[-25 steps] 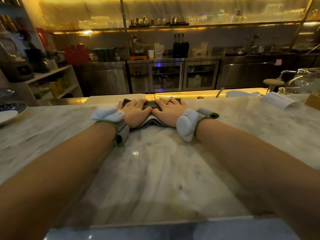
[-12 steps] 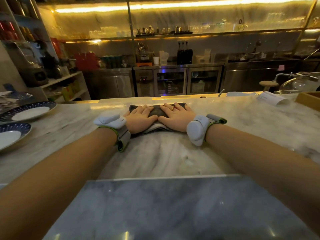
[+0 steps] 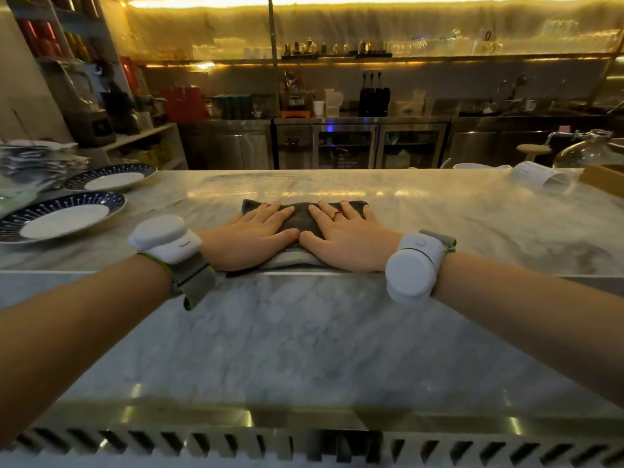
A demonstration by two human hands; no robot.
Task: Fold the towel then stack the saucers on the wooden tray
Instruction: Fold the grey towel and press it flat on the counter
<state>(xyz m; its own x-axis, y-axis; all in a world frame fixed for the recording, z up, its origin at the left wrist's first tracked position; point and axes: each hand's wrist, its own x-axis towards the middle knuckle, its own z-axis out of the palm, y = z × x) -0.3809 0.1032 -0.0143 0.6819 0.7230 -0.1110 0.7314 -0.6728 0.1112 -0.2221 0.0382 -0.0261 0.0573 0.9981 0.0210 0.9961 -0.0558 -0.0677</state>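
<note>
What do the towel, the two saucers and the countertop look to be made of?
Towel: dark grey soft cloth, matte, with a paler edge.
Near saucer and far saucer: probably glazed ceramic, with glossy white wells and dark blue patterned rims.
Countertop: polished marble or a lookalike, grey-veined with light reflections.

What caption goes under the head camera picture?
Both hands, left hand and right hand, press flat on the folded dark towel on a marble counter.

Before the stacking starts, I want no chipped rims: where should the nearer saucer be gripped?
Probably at the right rim of the nearer saucer, coming from the towel side. Its shallow rim flares up off the counter, leaving room for fingertips beneath, and that side looks unobstructed.
</note>
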